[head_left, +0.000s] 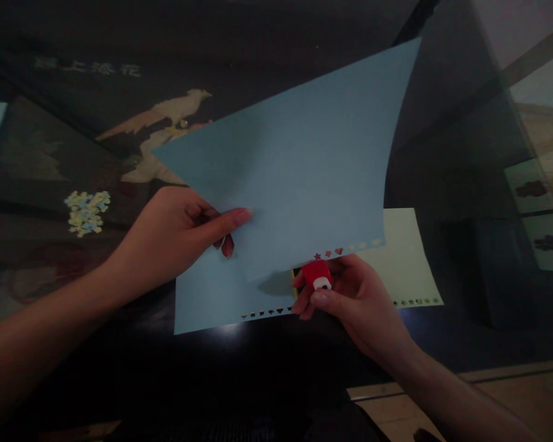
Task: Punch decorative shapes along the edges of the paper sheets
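Right hand [350, 301]: fingers curled tight around a small red paper punch [317, 274], thumb lying over its near side. Punch sits at the lower edge of a light blue paper sheet [299, 159], just below a short row of cut-out shapes [345, 248], stars and hearts among them, running along that edge.

Left hand [175, 236]: thumb on top, fingertips tucked beneath, pinching the same sheet at its left side. The sheet is lifted and tilted, far corner up toward the top right.

Under it, a second light blue sheet [207, 301] lies flat, with its own row of punched shapes [265, 312] along the near edge. A pale yellow-green sheet [408, 258] lies to the right, partly covered, also punched along its bottom edge.

All rest on a dark glossy tabletop [96, 362]. Beneath the surface, a bird picture [166, 113] and a pale flower cluster [86, 212]. Lighting dim; exact punch shape on the tool not readable.
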### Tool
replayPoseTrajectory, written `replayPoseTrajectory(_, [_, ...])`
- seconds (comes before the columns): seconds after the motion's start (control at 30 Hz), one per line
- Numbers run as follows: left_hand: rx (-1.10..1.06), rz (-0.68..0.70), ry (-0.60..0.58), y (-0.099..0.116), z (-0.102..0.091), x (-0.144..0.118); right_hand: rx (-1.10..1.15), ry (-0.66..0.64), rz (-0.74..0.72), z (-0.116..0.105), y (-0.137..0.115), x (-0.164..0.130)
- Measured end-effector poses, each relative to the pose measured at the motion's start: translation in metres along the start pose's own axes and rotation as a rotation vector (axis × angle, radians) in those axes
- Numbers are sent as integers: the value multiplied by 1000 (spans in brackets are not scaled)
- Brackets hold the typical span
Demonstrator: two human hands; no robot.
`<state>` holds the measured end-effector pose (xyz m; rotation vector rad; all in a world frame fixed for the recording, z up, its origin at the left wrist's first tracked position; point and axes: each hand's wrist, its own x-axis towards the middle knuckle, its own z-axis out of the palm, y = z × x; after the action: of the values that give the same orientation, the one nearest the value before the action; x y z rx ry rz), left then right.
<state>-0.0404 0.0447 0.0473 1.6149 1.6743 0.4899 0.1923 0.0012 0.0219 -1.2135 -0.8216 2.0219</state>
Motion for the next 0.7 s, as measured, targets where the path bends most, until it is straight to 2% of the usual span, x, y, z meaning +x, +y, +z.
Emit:
replayPoseTrajectory(0.37, [-25, 63, -36, 1, 4, -4, 3, -20, 4, 0, 2, 0])
replayPoseTrajectory(0.7, [2, 49, -38, 3, 7, -7, 17, -23, -27, 0, 2, 0])
